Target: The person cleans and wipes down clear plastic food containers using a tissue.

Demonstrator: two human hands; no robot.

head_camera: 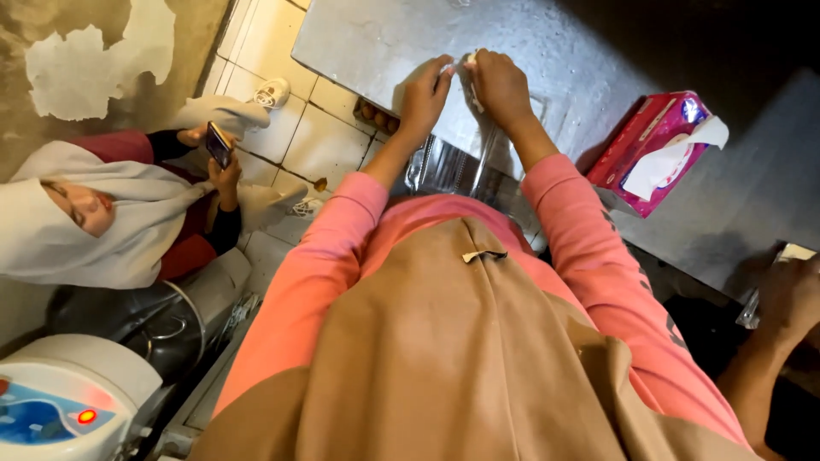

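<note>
My left hand (424, 92) and my right hand (500, 85) are close together over the grey metal table (359, 38), both pinching the top of a clear plastic bag (472, 94). The bag hangs down between my forearms toward the table's near edge; what it contains I cannot tell. Both arms are in pink sleeves, and a tan apron covers my front.
A pink tissue box (658, 149) with a white tissue sticking out lies on the table to the right. Another person's hand (790, 299) rests at the right edge. A seated person (120, 213) holds a phone (219, 143) at left. A dark pot (145, 329) and a white appliance (68, 401) stand lower left.
</note>
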